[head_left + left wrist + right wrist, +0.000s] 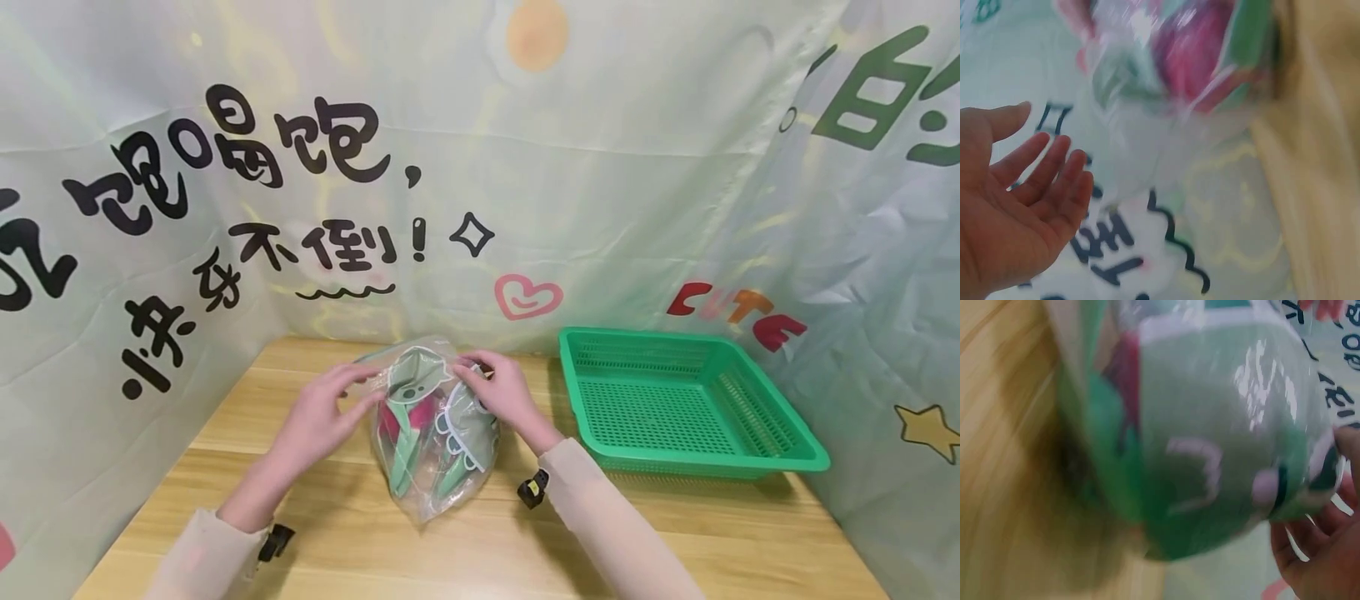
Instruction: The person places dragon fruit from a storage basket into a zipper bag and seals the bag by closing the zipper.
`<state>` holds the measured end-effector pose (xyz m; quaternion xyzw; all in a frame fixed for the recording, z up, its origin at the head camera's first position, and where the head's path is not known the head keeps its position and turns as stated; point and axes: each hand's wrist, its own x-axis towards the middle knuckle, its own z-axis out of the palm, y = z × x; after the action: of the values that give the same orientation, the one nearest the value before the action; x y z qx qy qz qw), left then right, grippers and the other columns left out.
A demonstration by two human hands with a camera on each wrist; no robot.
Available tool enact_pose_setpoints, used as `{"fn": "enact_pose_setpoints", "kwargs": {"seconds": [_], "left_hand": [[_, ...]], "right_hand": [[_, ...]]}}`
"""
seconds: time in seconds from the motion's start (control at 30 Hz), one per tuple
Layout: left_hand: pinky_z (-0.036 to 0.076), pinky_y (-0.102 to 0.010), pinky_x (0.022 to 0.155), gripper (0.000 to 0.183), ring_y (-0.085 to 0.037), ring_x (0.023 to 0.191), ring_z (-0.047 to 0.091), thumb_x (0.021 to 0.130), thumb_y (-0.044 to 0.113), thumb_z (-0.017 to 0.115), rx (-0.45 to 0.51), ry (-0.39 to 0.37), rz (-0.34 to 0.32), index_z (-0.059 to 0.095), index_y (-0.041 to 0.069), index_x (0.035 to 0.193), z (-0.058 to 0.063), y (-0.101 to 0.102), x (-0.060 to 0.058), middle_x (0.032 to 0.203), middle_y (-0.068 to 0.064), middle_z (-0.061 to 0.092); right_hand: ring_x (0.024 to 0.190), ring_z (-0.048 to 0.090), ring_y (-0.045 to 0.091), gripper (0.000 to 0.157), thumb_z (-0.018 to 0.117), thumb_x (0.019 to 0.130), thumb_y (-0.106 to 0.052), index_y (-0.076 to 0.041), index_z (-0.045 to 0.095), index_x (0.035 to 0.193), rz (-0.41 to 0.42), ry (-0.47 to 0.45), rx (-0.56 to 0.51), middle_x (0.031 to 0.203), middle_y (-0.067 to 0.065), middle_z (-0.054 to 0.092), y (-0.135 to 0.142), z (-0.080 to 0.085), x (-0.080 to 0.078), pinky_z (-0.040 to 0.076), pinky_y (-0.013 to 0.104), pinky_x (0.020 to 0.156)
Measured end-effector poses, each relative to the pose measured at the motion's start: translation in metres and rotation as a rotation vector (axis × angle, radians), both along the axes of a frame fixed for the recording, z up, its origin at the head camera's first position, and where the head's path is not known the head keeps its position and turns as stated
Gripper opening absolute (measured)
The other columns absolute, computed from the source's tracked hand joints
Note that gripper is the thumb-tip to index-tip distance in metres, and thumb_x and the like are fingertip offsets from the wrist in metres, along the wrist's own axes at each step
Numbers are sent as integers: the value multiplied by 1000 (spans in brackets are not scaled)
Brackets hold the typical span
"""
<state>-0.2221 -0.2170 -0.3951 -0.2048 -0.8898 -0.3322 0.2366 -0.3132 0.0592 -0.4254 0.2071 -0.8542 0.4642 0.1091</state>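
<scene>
A clear plastic bag [426,500] sits on the wooden table in the head view, tilted up between the two hands. Inside are pale green pieces with white scalloped edging [468,425] and a magenta item [1194,53]; their exact kind is obscured by glossy plastic. My right hand [510,390] pinches the bag's upper right edge, its thumb over the plastic and fingers behind. To the left of the bag is my left hand [318,417], thumb and fingers spread beside it. The left wrist view shows that palm [1016,212] with relaxed fingers and nothing in them.
A green perforated plastic basket [697,460] stands on the right part of the wooden table [337,542]. Printed fabric walls [600,208] enclose the back and both sides. Small black wrist cameras [532,489] hang at both sleeves.
</scene>
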Motion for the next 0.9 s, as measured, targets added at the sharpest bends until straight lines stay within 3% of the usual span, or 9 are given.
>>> {"fn": "enact_pose_setpoints", "kwargs": {"seconds": [0.17,0.3,0.53,0.77,0.9], "left_hand": [[58,-58,97,51,-35,120,64,90,26,83,-185,-59,-26,67,7,135,-22,20,0,136,-14,64],[53,-64,102,65,-41,134,54,91,35,82,-258,-147,-28,59,10,146,-34,27,-7,149,-17,53],[46,-66,110,74,-47,139,47,91,38,80,-243,-239,-99,53,6,151,-44,16,-23,156,-21,46],[26,-73,118,70,-55,148,29,92,19,78,-156,-331,-218,48,5,154,-45,-5,-41,163,-24,36],[24,-73,119,70,-54,149,28,91,13,77,-123,-347,-257,48,5,154,-47,-12,-48,163,-25,35]], "right_hand": [[118,68,35,42,62,106,-32,-12,63,143,48,-112,17,136,14,67,17,-9,6,59,50,99],[126,63,39,50,55,108,-41,-19,53,153,57,-180,76,145,17,61,23,-14,16,54,54,106],[126,64,37,63,48,108,-52,-21,38,162,105,-184,173,147,17,59,22,-16,33,51,54,110],[110,70,32,79,58,105,-49,-8,26,165,190,-197,171,136,18,62,14,-16,47,63,40,91],[103,70,28,82,62,103,-46,-5,25,164,207,-187,171,129,16,63,11,-20,52,62,34,84]]}}
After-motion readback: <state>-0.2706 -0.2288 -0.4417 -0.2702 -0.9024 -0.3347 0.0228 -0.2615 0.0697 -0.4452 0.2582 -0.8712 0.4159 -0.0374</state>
